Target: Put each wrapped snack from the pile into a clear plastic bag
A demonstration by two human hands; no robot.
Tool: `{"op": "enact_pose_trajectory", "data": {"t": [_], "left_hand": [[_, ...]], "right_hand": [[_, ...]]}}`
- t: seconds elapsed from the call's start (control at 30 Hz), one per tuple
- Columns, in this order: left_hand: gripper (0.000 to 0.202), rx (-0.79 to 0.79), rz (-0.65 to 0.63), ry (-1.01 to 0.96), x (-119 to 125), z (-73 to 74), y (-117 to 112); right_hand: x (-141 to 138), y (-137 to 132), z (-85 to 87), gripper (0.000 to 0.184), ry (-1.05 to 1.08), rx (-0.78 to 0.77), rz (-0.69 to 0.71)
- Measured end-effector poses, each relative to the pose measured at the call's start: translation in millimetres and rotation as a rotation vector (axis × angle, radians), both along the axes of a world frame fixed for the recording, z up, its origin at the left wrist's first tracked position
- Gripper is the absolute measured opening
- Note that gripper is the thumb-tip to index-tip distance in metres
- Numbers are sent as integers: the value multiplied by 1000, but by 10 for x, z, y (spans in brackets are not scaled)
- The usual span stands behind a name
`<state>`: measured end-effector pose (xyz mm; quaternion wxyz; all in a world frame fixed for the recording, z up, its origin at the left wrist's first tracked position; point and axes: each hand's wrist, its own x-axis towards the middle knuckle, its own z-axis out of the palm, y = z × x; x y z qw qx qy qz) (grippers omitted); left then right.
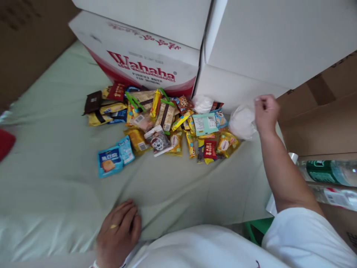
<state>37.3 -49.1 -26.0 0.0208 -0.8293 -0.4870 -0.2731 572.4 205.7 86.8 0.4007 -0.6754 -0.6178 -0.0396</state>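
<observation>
Here, the fingers [260,99] of our right hand [266,109] are curled shut at the upper right edge of the white bag [242,122]. The blur hides whether a fold is caught between them. The bag lies crumpled at the right end of the snacks [164,123], against the foot of the white box [264,44]. To handle it well, we judge it best to pinch the thin film near its mouth and lift gently, since a hard tug could drag the nearest packets along.

Our left hand [118,232] rests palm down with its fingers loosely spread, holding nothing and steadying the sheet [55,186].

That sheet is pale green, soft and creased, so packets may slide on it. A Wahaha box [139,56] stands behind the pile, brown cartons [320,111] are to the right, and bottles [326,171] lie beside our forearm.
</observation>
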Motion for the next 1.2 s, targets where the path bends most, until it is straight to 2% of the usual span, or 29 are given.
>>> {"op": "enact_pose_trajectory", "data": {"t": [0.07,0.1,0.17,0.23,0.33,0.43,0.53,0.6,0.67,0.7,0.77,0.83,0.9,0.97,1.03,1.1,1.2], "left_hand": [[18,-11,9,-2,17,5,-11],[18,-18,14,-2,24,10,-18],[18,-33,26,-14,32,22,-37],[18,-50,36,-44,32,34,-60],[18,-78,52,-147,26,41,-90],[16,-108,115,-290,26,35,-91],[13,-149,157,-366,19,37,-72],[10,-210,154,-433,16,67,-64],[9,-363,158,-567,46,142,-64],[12,-493,161,-667,85,197,-65],[25,-847,151,-957,223,325,-57],[42,-1212,89,-1341,424,437,-19],[54,-1404,8,-1689,626,484,54],[53,-1411,12,-1835,763,458,138],[45,-1321,65,-1759,813,397,194],[39,-1178,95,-1553,806,352,205],[29,-962,77,-1311,791,355,171]], "right_hand": [[-579,80,5,15,-67,-90,197],[-837,140,-16,16,-110,-117,233],[-1234,262,-84,15,-200,-200,243],[-1442,312,-147,6,-257,-268,212],[-1462,138,-172,7,-178,-193,171],[-1334,-225,-150,13,95,-81,90],[-1286,-509,-131,24,368,-160,63],[-1362,-626,-100,31,555,-233,147],[-1540,-759,-40,35,692,-318,307],[-1667,-855,-5,34,699,-379,406],[-1978,-1124,47,30,558,-514,626],[-2309,-1467,35,24,303,-601,841],[-2578,-1813,-55,16,131,-646,992],[-2737,-2092,-195,14,98,-677,1059],[-2794,-2278,-339,13,183,-710,1031],[-2799,-2385,-447,14,397,-738,875],[-2816,-2444,-514,22,796,-809,629]]}}
